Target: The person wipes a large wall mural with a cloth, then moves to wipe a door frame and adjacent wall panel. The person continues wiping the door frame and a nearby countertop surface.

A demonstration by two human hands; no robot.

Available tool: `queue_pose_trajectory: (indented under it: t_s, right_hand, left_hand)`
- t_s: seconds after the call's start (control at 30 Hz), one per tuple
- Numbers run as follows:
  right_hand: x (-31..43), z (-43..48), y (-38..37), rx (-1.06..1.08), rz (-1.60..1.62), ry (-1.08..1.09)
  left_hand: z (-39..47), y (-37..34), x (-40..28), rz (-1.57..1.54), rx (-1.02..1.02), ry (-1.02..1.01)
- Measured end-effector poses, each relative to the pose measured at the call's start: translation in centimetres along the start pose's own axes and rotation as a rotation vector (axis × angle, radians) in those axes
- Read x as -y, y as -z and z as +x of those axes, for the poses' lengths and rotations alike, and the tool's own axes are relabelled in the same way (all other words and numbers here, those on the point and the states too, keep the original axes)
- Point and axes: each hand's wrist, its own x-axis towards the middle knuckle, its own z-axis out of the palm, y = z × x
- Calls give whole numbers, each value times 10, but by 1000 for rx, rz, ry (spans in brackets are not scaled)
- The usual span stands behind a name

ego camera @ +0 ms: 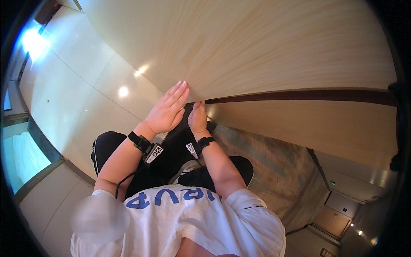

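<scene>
A large light wood-grain door panel [244, 48] rises before me, its lower corner close to both hands. My left hand [168, 107] is held flat, fingers straight and side by side, with the fingertips in front of the panel near that corner. Nothing shows in its grasp. Just to the right, my right hand [198, 119] points upward with straight fingers, its tips at the dark strip [289, 96] along the panel's edge. Whether those fingertips press on the edge is hard to tell. Each wrist wears a black strap with a small printed tag.
Glossy cream floor tiles [96, 74] spread to the left, with a bright light reflected at the far side. A second wood-grain surface [289, 119] runs below the dark strip. Patterned brown carpet [263, 160] leads into a corridor with a closed door [332, 221]. My bent knees frame the hands.
</scene>
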Motion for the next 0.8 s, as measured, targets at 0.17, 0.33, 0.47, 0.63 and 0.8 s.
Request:
queue_pose_trajectory:
  t_s: [0.17, 0.33, 0.47, 0.63, 0.8]
  right_hand:
    - [-4, -13, -2, -24, -37, -100]
    - [-5, -10, -4, -8, 6, -274]
    - [-9, -17, -15, 138, 95, -431]
    - [-32, -22, -30, -191, 865, -1346]
    - [-50, 8, -51, -541, 1554, -1450]
  left_hand:
    - [2, 0, 0, 32, 1, -7]
    - [5, -3, 1, 24, -13, 4]
    - [9, -3, 3, 19, -5, -3]
    - [15, -2, 1, 11, 17, -4]
    - [20, 2, -3, 32, 25, 9]
